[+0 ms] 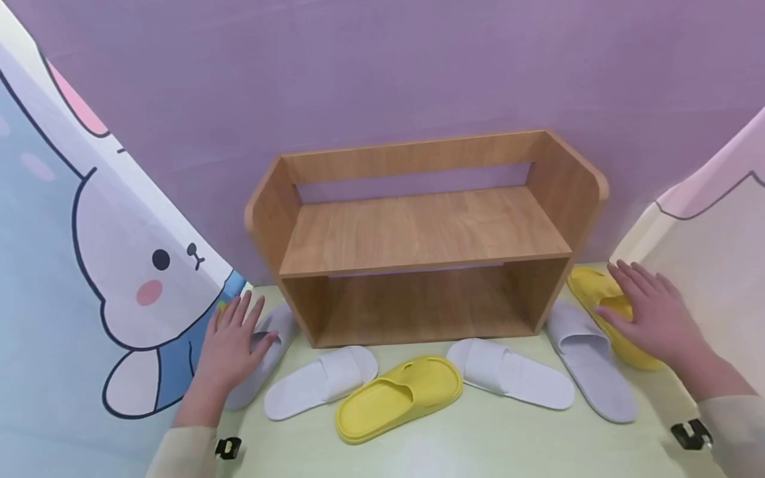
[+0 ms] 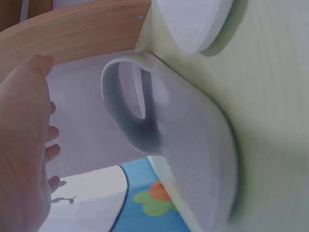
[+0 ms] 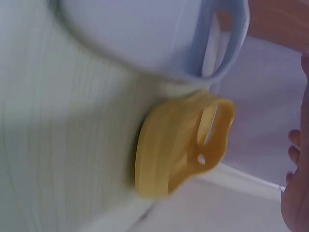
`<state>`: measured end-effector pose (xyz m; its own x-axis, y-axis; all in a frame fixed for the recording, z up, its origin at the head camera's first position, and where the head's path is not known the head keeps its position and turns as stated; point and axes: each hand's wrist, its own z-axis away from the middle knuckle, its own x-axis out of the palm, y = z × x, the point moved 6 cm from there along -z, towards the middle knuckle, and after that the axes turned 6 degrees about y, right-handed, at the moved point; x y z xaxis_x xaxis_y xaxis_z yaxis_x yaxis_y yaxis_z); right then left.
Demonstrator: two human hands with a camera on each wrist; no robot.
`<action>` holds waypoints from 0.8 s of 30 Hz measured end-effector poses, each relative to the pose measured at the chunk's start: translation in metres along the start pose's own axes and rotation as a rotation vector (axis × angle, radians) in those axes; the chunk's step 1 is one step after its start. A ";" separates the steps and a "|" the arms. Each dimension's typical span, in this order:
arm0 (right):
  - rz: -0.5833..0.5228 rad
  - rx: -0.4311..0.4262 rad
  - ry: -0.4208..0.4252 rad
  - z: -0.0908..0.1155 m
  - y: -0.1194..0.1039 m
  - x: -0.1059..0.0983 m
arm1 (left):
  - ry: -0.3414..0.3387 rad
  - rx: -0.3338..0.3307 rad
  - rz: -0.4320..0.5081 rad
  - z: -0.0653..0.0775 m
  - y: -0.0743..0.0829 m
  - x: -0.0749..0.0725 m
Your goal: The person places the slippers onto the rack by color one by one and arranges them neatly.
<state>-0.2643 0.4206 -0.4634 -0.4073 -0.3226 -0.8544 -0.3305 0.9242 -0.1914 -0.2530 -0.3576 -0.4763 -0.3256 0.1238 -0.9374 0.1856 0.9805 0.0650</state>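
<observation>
My left hand (image 1: 233, 348), fingers spread and straight, hovers over a grey slipper (image 1: 279, 338) left of the wooden shelf. In the left wrist view that slipper (image 2: 193, 130) lies below the hand, with air between them. On the other side, my right hand (image 1: 657, 318) is held out flat above a yellow slipper (image 1: 588, 285); the right wrist view shows this slipper (image 3: 166, 150) on the surface, apart from the fingers. Another grey slipper (image 1: 603, 382) lies just inward of it. Neither hand holds anything.
A two-level wooden shelf (image 1: 430, 229) stands against the purple backdrop (image 1: 382, 73). Before it lie a white slipper (image 1: 299, 395), a yellow slipper (image 1: 382, 408) and another white slipper (image 1: 534, 384). A rabbit-print cloth (image 1: 119, 292) hangs at the left, a pale cloth (image 1: 717, 265) at the right.
</observation>
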 end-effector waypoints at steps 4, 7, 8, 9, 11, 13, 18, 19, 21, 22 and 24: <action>-0.234 0.051 0.064 -0.005 -0.018 -0.001 | 0.027 -0.055 0.090 0.009 -0.007 0.002; -0.350 0.098 0.067 -0.010 -0.034 -0.001 | 0.041 -0.081 0.141 0.019 -0.014 0.003; -0.371 0.109 0.064 -0.011 -0.038 0.000 | 0.040 -0.086 0.154 0.023 -0.016 0.003; -0.388 0.109 0.071 -0.013 -0.043 0.000 | 0.040 -0.089 0.161 0.027 -0.018 0.004; -0.410 0.098 0.099 -0.015 -0.050 0.001 | 0.046 -0.094 0.181 0.034 -0.021 0.005; -0.429 0.096 0.134 -0.015 -0.055 0.002 | 0.044 -0.105 0.197 0.039 -0.023 0.007; -0.497 0.100 0.251 -0.018 -0.064 0.002 | 0.015 -0.146 0.222 0.049 -0.030 0.013; -0.516 0.099 0.272 -0.018 -0.066 0.002 | 0.005 -0.156 0.224 0.050 -0.031 0.014; -0.556 0.093 0.309 -0.019 -0.072 0.001 | -0.016 -0.176 0.225 0.053 -0.034 0.015; -0.571 0.087 0.325 -0.020 -0.075 0.000 | -0.027 -0.184 0.226 0.054 -0.034 0.016; -0.601 0.074 0.349 -0.021 -0.081 0.000 | -0.041 -0.197 0.230 0.056 -0.036 0.018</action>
<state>-0.2551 0.3411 -0.4376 -0.4259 -0.8177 -0.3873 -0.5307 0.5725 -0.6250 -0.2140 -0.3996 -0.5149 -0.2576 0.3433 -0.9032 0.0653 0.9388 0.3382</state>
